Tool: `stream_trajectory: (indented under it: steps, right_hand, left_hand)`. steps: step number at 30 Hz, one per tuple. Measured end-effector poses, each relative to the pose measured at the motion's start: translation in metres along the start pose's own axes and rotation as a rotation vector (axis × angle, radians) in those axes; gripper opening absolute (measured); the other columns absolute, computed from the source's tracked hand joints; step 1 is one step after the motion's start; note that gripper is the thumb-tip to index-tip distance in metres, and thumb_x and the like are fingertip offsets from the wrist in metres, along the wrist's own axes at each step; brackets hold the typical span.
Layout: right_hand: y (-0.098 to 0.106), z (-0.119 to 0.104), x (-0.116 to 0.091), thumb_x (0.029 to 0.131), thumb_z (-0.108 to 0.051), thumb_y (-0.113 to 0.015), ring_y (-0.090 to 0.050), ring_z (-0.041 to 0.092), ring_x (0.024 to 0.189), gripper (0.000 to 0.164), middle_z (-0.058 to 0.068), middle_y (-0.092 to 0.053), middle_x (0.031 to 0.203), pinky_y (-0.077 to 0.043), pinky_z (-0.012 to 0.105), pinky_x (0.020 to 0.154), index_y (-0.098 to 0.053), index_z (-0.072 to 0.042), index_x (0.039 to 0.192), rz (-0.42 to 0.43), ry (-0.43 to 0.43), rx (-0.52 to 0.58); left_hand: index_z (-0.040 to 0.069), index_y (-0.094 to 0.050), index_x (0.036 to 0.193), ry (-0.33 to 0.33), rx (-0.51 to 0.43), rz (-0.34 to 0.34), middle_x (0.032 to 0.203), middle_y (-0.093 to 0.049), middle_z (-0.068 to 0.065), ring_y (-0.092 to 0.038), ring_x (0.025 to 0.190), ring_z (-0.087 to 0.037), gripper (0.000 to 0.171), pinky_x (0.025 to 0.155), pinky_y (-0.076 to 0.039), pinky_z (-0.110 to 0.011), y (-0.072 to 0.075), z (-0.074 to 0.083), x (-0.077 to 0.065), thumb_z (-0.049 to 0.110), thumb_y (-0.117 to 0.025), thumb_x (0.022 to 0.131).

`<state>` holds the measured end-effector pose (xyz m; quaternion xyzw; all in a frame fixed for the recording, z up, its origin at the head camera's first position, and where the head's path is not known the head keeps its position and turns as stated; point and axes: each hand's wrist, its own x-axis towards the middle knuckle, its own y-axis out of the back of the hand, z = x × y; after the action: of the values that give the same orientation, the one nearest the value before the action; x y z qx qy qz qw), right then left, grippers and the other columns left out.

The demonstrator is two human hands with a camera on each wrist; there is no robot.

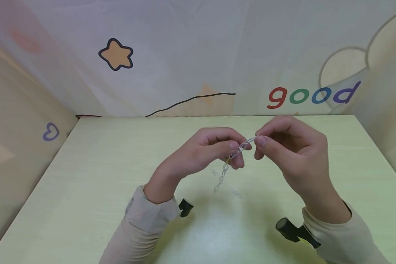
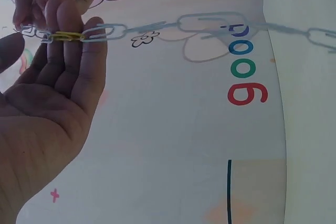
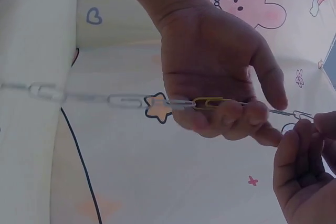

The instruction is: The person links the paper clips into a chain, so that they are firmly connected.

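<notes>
A chain of linked paper clips [image 1: 224, 170], mostly silvery with a yellow clip [image 2: 67, 36] among them, hangs above the table. My right hand [image 1: 295, 154] pinches its upper end between thumb and index finger. To its left, my left hand [image 1: 214, 150] holds the chain lower down, with the yellow clip lying by its curled fingers [image 3: 231, 111]. In the right wrist view, the left thumb stands apart from those fingers. Below the left hand the rest of the chain dangles free. The clip at the right fingertips is mostly hidden.
Two loose paper clips lie on the pale table, one near the dangling chain [image 1: 214, 172] and another [image 1: 236, 193] farther right. A printed cloth wall [image 1: 184, 55] closes off the table's back and sides. Both wrists carry small black cameras [image 1: 287, 229].
</notes>
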<state>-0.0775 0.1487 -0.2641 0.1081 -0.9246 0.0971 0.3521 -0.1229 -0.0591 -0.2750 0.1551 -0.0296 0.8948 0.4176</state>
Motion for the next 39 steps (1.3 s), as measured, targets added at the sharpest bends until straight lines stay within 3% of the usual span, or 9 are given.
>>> stream_trajectory:
  steps: [5,12,14,17,20,22,25,30,39]
  right_hand:
    - [-0.003,-0.002,-0.001,0.084,0.023,-0.058,-0.06,0.022,0.064,0.013,0.016,-0.066,0.082,-0.054,0.027,0.06,-0.064,0.016,0.093,-0.038,-0.009,0.011]
    - [-0.003,0.006,0.0,0.088,0.018,-0.058,-0.059,0.021,0.06,0.01,0.013,-0.063,0.082,-0.055,0.026,0.059,-0.062,0.015,0.096,-0.03,-0.062,-0.054]
    - [-0.002,0.018,0.001,0.091,0.013,-0.059,-0.059,0.023,0.061,0.008,0.014,-0.063,0.084,-0.055,0.028,0.06,-0.063,0.013,0.099,-0.034,-0.154,-0.111]
    - [0.001,0.049,-0.001,0.097,-0.003,-0.062,-0.061,0.026,0.066,0.01,0.012,-0.064,0.088,-0.055,0.031,0.063,-0.065,0.004,0.103,-0.099,-0.389,-0.28]
    - [0.006,0.088,-0.006,0.099,-0.017,-0.063,-0.063,0.027,0.083,0.013,0.007,-0.066,0.1,-0.054,0.037,0.071,-0.068,-0.009,0.109,-0.297,-0.595,-0.52]
    - [0.009,0.111,-0.012,0.098,-0.016,-0.063,-0.062,0.029,0.094,0.017,0.005,-0.066,0.105,-0.053,0.041,0.075,-0.067,-0.013,0.115,-0.456,-0.646,-0.627]
    - [0.013,0.135,-0.017,0.097,-0.011,-0.064,-0.06,0.026,0.09,0.024,0.005,-0.064,0.094,-0.05,0.039,0.073,-0.067,-0.014,0.121,-0.612,-0.668,-0.706]
    - [0.013,0.149,-0.02,0.094,-0.009,-0.066,-0.046,0.021,0.065,0.029,0.004,-0.046,0.069,-0.037,0.034,0.06,-0.063,-0.017,0.122,-0.661,-0.74,-0.776]
    - [0.005,0.148,-0.022,0.09,-0.005,-0.071,-0.05,0.023,0.079,0.025,0.006,-0.054,0.086,-0.042,0.037,0.069,-0.067,-0.011,0.114,-0.749,-0.621,-0.876]
  left_hand:
    - [-0.013,-0.062,0.107,-0.074,-0.054,-0.052,0.091,-0.067,-0.016,-0.065,0.088,-0.032,0.027,0.093,-0.051,-0.047,-0.003,-0.002,0.001,0.006,-0.044,0.103]
    - [-0.011,-0.062,0.096,-0.073,-0.067,0.042,0.067,-0.051,-0.017,-0.051,0.059,-0.026,0.021,0.071,-0.056,-0.043,0.0,0.005,-0.002,0.004,-0.049,0.102]
    - [-0.012,-0.061,0.095,-0.081,-0.068,0.072,0.066,-0.048,-0.016,-0.046,0.055,-0.024,0.022,0.065,-0.055,-0.04,0.002,0.007,-0.004,0.006,-0.05,0.102]
    - [-0.014,-0.059,0.095,-0.118,-0.072,0.096,0.065,-0.046,-0.014,-0.043,0.054,-0.023,0.025,0.058,-0.052,-0.037,0.005,0.009,-0.005,0.009,-0.05,0.102]
    - [-0.015,-0.057,0.094,-0.155,-0.091,0.104,0.064,-0.046,-0.012,-0.039,0.052,-0.021,0.028,0.056,-0.051,-0.036,0.006,0.011,-0.007,0.011,-0.051,0.102]
    - [-0.017,-0.057,0.095,-0.177,-0.098,0.1,0.063,-0.046,-0.011,-0.039,0.051,-0.02,0.028,0.055,-0.05,-0.036,0.007,0.013,-0.007,0.01,-0.05,0.101]
    - [-0.017,-0.058,0.096,-0.188,-0.097,0.095,0.062,-0.045,-0.01,-0.035,0.05,-0.018,0.027,0.057,-0.053,-0.038,0.007,0.014,-0.007,0.009,-0.05,0.101]
    - [-0.015,-0.06,0.096,-0.167,-0.089,0.108,0.061,-0.045,-0.01,-0.034,0.05,-0.018,0.025,0.055,-0.053,-0.037,0.005,0.016,-0.005,0.007,-0.05,0.1]
    - [-0.017,-0.059,0.094,-0.158,-0.08,0.113,0.061,-0.047,-0.011,-0.035,0.049,-0.018,0.025,0.053,-0.052,-0.036,0.005,0.02,-0.007,0.006,-0.05,0.099]
